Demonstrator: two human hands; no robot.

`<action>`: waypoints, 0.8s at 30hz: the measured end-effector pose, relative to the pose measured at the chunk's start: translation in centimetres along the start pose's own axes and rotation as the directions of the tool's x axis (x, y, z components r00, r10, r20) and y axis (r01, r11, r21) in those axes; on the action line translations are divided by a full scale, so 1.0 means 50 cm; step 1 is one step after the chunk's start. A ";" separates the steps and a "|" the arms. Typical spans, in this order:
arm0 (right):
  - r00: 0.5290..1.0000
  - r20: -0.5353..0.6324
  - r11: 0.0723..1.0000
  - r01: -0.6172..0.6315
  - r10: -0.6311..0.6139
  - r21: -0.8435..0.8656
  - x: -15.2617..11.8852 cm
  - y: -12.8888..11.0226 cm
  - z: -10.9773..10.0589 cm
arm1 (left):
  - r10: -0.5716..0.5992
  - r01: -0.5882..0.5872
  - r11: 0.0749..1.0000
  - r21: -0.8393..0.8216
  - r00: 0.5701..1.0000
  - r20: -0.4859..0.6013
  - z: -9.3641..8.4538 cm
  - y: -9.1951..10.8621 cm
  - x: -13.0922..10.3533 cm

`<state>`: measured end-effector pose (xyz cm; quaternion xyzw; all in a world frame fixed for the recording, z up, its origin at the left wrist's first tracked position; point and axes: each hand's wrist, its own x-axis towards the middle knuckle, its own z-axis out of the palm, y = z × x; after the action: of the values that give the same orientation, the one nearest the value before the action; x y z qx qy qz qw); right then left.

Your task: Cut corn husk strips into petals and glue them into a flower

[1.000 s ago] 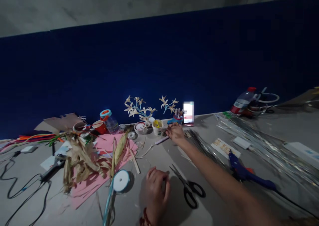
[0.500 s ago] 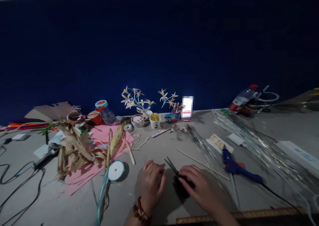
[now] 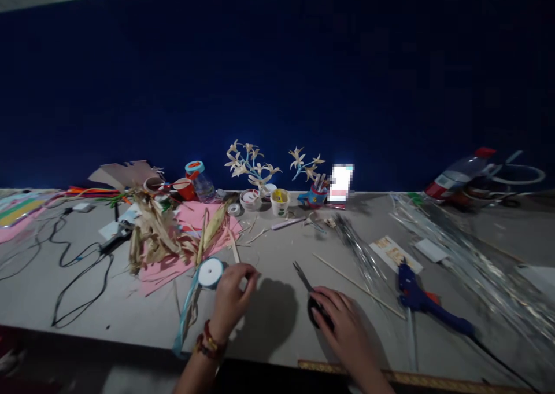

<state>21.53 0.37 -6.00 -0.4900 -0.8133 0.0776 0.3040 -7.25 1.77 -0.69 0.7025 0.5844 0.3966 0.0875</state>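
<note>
My right hand (image 3: 340, 321) is on the black-handled scissors (image 3: 307, 283) lying on the grey table, their blades pointing away and slightly left. Bent fingers of my left hand (image 3: 234, 290) come together just right of the ribbon spool (image 3: 210, 272); whether something small is between them cannot be made out. Light blue ribbon (image 3: 184, 321) trails from the spool to the table's front edge. Beyond it, dried husks (image 3: 158, 229) lie on pink paper (image 3: 151, 275). Two sprigs of pale husk flowers (image 3: 249, 161) (image 3: 306, 165) stand at the back.
A blue glue gun (image 3: 422, 298) lies at the right beside a thin stick (image 3: 359, 284) and bundles of clear strips (image 3: 472, 261). Cups, a jar (image 3: 203, 186), a lit phone (image 3: 340, 184) and a tilted bottle (image 3: 459, 174) line the back. Black cables (image 3: 82, 290) run at the left.
My left hand has moved left, away from the scissors and towards the spool. My right hand stays at the scissors. The view has shifted, showing more of the table's left side.
</note>
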 end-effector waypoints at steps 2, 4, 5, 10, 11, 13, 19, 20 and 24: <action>1.000 -0.011 1.000 0.001 -0.001 0.014 0.000 0.003 0.001 | -0.056 0.054 0.991 0.123 0.998 0.008 -0.030 -0.040 0.007; 1.000 -0.020 1.000 -0.003 0.004 0.024 0.001 0.005 0.003 | -0.101 0.097 0.948 0.305 0.995 -0.002 -0.053 -0.067 0.021; 1.000 -0.018 1.000 -0.005 0.006 0.028 0.001 0.005 0.003 | -0.141 0.136 0.901 0.412 0.990 -0.018 -0.060 -0.074 0.030; 1.000 0.002 0.999 -0.008 0.008 0.042 0.002 0.004 0.003 | -0.272 0.196 0.752 0.629 0.962 0.025 -0.044 -0.077 0.079; 1.000 -0.001 0.999 -0.012 0.013 0.041 0.003 0.003 0.002 | -0.297 0.206 0.742 0.639 0.954 0.038 -0.035 -0.077 0.086; 1.000 -0.005 0.999 -0.021 0.021 0.040 0.003 -0.001 -0.001 | -0.319 0.217 0.739 0.638 0.947 0.047 -0.020 -0.079 0.097; 0.999 -0.018 0.998 -0.038 0.039 0.052 0.003 -0.005 -0.002 | -0.360 0.262 0.771 0.580 0.931 0.058 0.004 -0.104 0.107; 0.999 -0.021 0.998 -0.041 0.042 0.054 0.003 -0.005 -0.001 | -0.369 0.277 0.779 0.562 0.928 0.055 0.005 -0.108 0.108; 0.999 -0.017 0.996 -0.048 0.049 0.080 0.003 -0.003 -0.001 | -0.395 0.351 0.827 0.439 0.919 0.009 -0.003 -0.119 0.108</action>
<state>21.41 0.40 -5.82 -0.4978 -0.7945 0.1128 0.3289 -11.81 8.34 -1.59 0.5954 0.7778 0.1983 0.0357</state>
